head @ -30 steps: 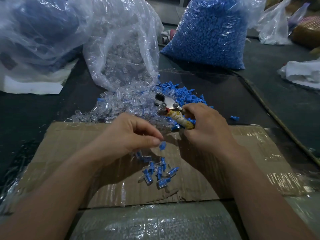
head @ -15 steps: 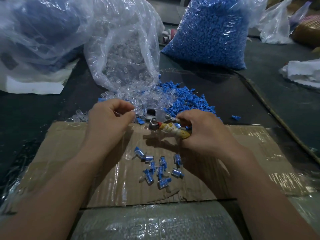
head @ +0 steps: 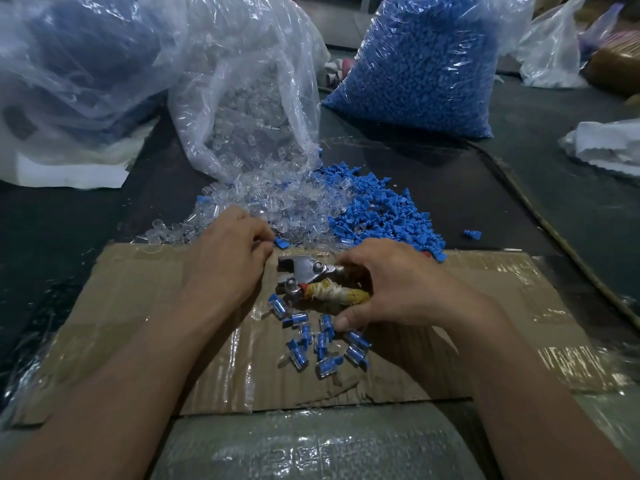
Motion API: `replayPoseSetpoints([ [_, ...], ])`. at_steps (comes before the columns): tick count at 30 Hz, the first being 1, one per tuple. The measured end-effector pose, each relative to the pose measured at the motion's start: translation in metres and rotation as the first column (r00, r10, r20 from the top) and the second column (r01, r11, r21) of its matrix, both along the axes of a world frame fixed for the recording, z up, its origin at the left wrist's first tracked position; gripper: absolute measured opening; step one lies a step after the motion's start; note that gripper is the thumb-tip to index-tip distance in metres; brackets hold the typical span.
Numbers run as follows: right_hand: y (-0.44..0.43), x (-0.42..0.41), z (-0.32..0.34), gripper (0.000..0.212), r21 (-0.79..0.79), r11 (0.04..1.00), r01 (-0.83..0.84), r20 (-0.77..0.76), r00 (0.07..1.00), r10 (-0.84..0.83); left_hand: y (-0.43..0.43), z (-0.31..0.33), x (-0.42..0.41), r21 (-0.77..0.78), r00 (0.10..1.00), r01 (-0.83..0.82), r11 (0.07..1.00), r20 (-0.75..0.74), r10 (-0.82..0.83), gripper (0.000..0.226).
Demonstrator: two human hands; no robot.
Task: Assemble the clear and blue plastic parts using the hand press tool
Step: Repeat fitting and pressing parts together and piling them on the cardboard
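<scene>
Step in hand (judged): picking stock for the next piece.

The left hand [head: 228, 261] is at the far edge of the cardboard sheet [head: 138, 323], fingers curled into the near fringe of the clear parts [head: 277, 206]. A loose blue part [head: 280, 242] lies just beside its fingertips. I cannot tell whether the hand holds anything, because the fingertips face away.

The right hand [head: 401, 289] grips the hand press tool [head: 304, 275] by its handles, one of them wrapped in yellowish tape. The tool sits low over the sheet near the middle of its far edge, head pointing left. The jaws look parted, and I see no part between them.

The blue parts [head: 377, 216] are heaped on the table [head: 485, 202] just past the sheet's far edge, touching the clear heap on its right. The assembled pieces [head: 318, 341] are clustered mid-sheet, just nearer than the tool. The right thumb is just beside them.

Next move (judged): mate one clear and one blue part, seat the pair squarely in the jaws, then squeeze. The parts are small and probably slippery, so alignment comes first.

Hard to make out:
- The tool's upper handle is covered by the right hand.
- Single clear parts blur together in the heap.
- The clear bag [head: 242, 98] and the blue bag [head: 422, 64] are cut off at the top.
</scene>
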State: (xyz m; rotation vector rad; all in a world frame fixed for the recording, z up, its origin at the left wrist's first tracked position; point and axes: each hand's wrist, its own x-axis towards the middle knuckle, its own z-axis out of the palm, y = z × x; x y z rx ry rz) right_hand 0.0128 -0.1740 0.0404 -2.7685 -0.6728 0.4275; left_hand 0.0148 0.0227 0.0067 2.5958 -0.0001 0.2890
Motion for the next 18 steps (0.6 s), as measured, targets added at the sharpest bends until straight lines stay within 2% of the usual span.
replayPoseSetpoints([
  [2,0.002,-0.001,-0.001,0.076,-0.026,1.000,-0.004,0.012,1.000,0.004,0.000,-0.001,0.000,-0.076,0.999,-0.018,0.997,0.047,0.022,0.008],
  [5,0.005,-0.002,-0.003,0.086,-0.064,0.998,-0.013,0.021,1.000,0.015,-0.002,0.003,-0.002,-0.278,0.990,-0.051,0.959,0.111,0.084,0.011],
  [8,0.005,-0.003,0.000,0.088,0.010,1.000,0.013,-0.021,1.000,-0.013,-0.005,0.003,-0.005,-0.519,0.990,-0.017,0.855,0.109,0.086,0.024],
  [10,0.003,-0.002,0.003,0.074,0.097,0.994,0.052,-0.025,0.998,-0.050,-0.007,0.005,-0.007,-0.668,0.995,-0.001,0.744,0.073,0.066,0.032],
  [14,-0.004,0.002,0.006,0.018,0.256,0.959,0.125,0.052,0.988,-0.143,-0.010,0.010,-0.011,-0.720,0.997,0.042,0.693,0.078,0.021,0.030],
  [15,-0.007,0.004,0.006,0.010,0.295,0.942,0.164,0.101,0.974,-0.201,-0.010,0.011,-0.011,-0.755,0.997,0.041,0.654,0.069,0.017,0.028],
  [18,-0.020,0.016,0.000,0.010,0.412,0.851,0.325,0.204,0.878,-0.433,-0.012,0.012,-0.013,-0.876,0.999,0.005,0.482,0.022,0.030,0.021],
])
